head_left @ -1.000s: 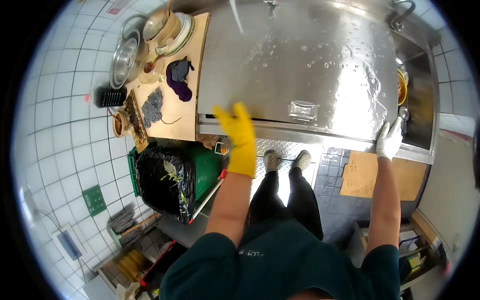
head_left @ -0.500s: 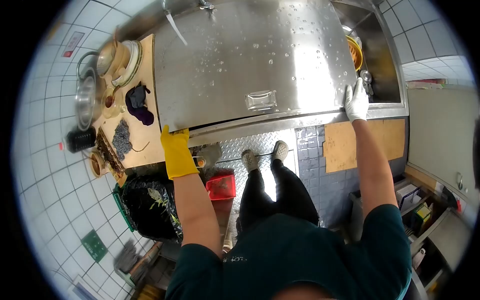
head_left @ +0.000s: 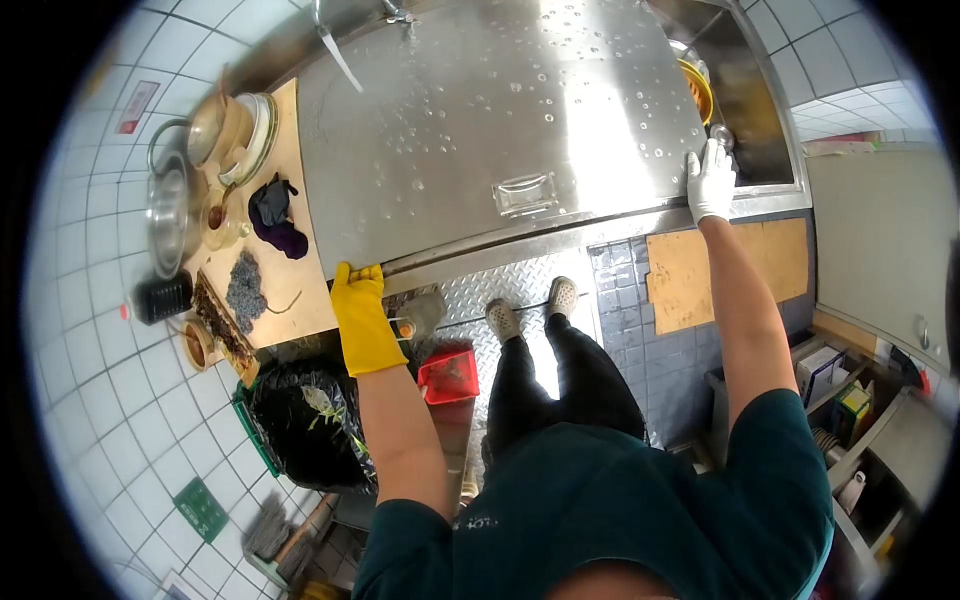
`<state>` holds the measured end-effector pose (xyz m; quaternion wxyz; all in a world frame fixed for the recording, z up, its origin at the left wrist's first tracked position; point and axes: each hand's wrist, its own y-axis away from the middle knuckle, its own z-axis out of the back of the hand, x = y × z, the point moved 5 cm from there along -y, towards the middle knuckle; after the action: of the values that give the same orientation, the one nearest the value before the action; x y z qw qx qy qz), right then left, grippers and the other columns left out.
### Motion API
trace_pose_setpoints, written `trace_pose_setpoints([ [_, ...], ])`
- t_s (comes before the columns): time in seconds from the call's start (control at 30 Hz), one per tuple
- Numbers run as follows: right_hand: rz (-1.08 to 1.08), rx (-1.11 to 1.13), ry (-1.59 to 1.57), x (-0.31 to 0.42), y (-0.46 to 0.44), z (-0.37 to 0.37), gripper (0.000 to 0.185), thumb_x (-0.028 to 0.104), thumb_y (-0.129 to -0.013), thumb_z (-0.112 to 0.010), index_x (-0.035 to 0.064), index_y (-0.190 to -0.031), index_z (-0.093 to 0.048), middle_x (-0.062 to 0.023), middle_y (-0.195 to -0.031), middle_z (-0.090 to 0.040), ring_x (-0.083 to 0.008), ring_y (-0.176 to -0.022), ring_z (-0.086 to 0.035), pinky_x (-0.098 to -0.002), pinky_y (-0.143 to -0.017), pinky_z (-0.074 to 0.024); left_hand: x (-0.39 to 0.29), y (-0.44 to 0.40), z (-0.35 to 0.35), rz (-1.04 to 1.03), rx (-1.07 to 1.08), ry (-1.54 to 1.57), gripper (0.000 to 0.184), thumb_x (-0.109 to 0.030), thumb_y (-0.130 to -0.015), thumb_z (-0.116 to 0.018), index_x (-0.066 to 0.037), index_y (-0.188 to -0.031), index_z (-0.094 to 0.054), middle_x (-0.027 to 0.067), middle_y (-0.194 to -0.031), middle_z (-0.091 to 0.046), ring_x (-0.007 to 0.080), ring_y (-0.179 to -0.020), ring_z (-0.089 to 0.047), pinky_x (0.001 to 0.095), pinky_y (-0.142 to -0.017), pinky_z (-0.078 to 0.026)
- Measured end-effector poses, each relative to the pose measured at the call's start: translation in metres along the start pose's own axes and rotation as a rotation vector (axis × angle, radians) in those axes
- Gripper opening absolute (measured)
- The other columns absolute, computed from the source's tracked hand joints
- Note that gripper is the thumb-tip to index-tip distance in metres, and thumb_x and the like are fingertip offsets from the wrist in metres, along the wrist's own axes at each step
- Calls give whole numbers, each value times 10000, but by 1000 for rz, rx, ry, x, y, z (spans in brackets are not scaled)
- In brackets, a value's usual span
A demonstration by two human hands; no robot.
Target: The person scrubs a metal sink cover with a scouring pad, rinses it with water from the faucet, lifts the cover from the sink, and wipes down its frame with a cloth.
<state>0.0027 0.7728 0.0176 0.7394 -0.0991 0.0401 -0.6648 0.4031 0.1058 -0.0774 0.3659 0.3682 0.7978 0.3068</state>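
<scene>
A large stainless-steel panel, beaded with water and fitted with a recessed handle, lies over the sink counter. At its front left corner, my left hand wears a yellow rubber glove, with fingers bent against the edge; the underside of that grip is hidden. My right hand, in a white glove, rests along the panel's right edge. Its fingers are stretched out and the thumb is apart on the metal. Beyond that edge, the open sink holds a yellow basket and a metal utensil.
On the left, a board bears bowls, plates, a dark cloth and a steel scrubber. Below are a lined bin and a red container. A tap stands behind the panel.
The panel's front left corner has come lower and nearer the counter rim. My left hand has shifted slightly right and toward me. My right hand remains at the panel's right edge.
</scene>
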Motion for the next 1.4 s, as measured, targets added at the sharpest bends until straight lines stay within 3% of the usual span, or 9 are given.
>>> trace_pose_setpoints([
  [0.23, -48, -37, -15, 19, 18, 0, 663, 431, -1099, -578, 19, -1605, -458, -225, -1570, -562, -416, -1405, -546, -564, -1134, -444, -12, 20, 13, -23, -111, -198, 289, -138, -1141, -559, -45, -1400, -645, 180, -1449, -716, 412, -1319, -695, 670, -1086, -570],
  [0.73, -87, 94, 99, 20, 20, -14, 746, 531, -1145, -459, 34, -1697, -393, -214, -1709, -469, -430, -1487, -508, -593, -1198, -402, -32, 53, 10, 6, 92, -106, 335, -141, -1162, -537, 2, -1450, -633, 209, -1536, -665, 406, -1432, -636, 616, -1139, -571],
  [0.8, -122, 60, 77, 52, 23, 19, 669, 570, -1094, -519, 67, -1535, -522, -209, -1518, -559, -427, -1382, -535, -630, -1119, -423, -32, 60, 4, -34, 28, -120, 337, -138, -1160, -542, 7, -1450, -633, 209, -1531, -670, 408, -1430, -639, 607, -1146, -570],
  [0.93, 228, -142, -197, 184, 35, 91, 596, 535, -1030, -618, 83, -1418, -591, -215, -1429, -573, -432, -1331, -540, -588, -1108, -432, -43, 46, 16, 18, 196, -110, 273, -134, -1158, -565, 0, -1371, -671, 196, -1451, -719, 400, -1386, -666, 622, -1127, -581],
  [1.0, 411, 58, -571, 259, 48, 122, 576, 494, -1005, -645, 71, -1393, -600, -227, -1411, -576, -444, -1320, -541, -577, -1104, -425, -47, 55, 10, -3, 207, -133, 273, -117, -1160, -555, 12, -1372, -667, 197, -1431, -726, 402, -1362, -677, 621, -1123, -586],
  [1.03, 548, -113, -467, 293, 70, 121, 598, 446, -982, -659, 64, -1436, -586, -234, -1437, -576, -448, -1342, -532, -597, -1119, -417, -48, 57, 6, -38, 180, -127, 278, -115, -1161, -551, 17, -1380, -661, 198, -1437, -721, 401, -1359, -676, 612, -1129, -583],
  [1.07, 594, 171, -580, 329, 79, 149, 655, 461, -998, -642, 65, -1512, -556, -247, -1515, -541, -451, -1424, -496, -622, -1194, -384, -47, 59, 3, -71, 157, -123, 284, -113, -1163, -548, 23, -1388, -654, 200, -1442, -716, 400, -1356, -675, 604, -1136, -581],
  [1.17, 812, 137, -541, 407, 135, 114, 774, 541, -1072, -571, 93, -1688, -436, -231, -1749, -379, -452, -1628, -323, -675, -1309, -241, -47, 70, -9, -146, 159, -123, 298, -96, -1158, -554, 33, -1415, -631, 209, -1473, -691, 397, -1367, -662, 583, -1163, -567],
  [1.4, 836, 454, -363, 378, 114, 139, 798, 580, -1087, -542, 160, -1744, -373, -210, -1803, -328, -420, -1681, -261, -615, -1359, -181, -42, 95, -22, -215, 184, -33, 329, -42, -1135, -578, 34, -1454, -604, 226, -1518, -656, 414, -1418, -627, 591, -1210, -525],
])
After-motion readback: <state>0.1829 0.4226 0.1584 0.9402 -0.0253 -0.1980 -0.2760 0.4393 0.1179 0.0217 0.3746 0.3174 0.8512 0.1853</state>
